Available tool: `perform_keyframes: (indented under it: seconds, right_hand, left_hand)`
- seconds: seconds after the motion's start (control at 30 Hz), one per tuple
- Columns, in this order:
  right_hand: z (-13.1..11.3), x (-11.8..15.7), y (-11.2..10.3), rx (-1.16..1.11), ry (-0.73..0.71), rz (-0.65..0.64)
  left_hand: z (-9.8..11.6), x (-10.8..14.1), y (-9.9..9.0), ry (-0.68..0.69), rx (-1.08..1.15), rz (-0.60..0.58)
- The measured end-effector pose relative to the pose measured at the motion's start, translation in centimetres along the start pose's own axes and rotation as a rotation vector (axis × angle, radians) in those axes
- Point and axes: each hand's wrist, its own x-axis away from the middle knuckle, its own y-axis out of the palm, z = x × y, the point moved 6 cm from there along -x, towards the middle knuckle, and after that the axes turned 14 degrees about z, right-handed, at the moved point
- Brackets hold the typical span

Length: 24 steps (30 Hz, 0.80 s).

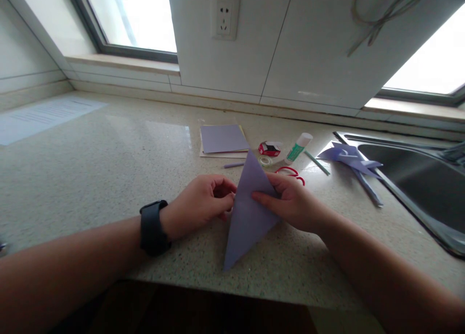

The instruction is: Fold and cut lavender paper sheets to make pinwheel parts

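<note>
A sheet of purple paper (250, 218), folded into a triangle, is held tilted above the counter near its front edge. My right hand (294, 201) grips it from the right, thumb on the near face and fingers behind. At the paper's left edge is my left hand (207, 201), its thumb and fingertips curled close together; whether they pinch the edge is hard to make out. Just beyond the paper lie red-handled scissors (288, 171), partly covered by my right hand, and a roll of clear tape (265, 160).
Behind are a stack of purple paper (223, 138), a small red box (269, 148), a glue stick (298, 148) and a green stick (317, 162). A purple paper pinwheel (348, 159) rests by the sink (414, 179) at right. A printed sheet (47, 116) lies far left.
</note>
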Motion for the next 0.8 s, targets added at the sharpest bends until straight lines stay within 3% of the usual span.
perform_keyframes:
  seconds: [0.3, 0.8]
  right_hand:
    - [0.06, -0.13, -0.08, -0.021, 0.019, 0.006]
    - [-0.14, 0.23, -0.16, 0.082, 0.045, -0.028]
  left_hand:
    - [-0.09, -0.02, -0.09, 0.018, 0.025, -0.012]
    - [0.59, 0.64, 0.73, 0.173, -0.216, -0.096]
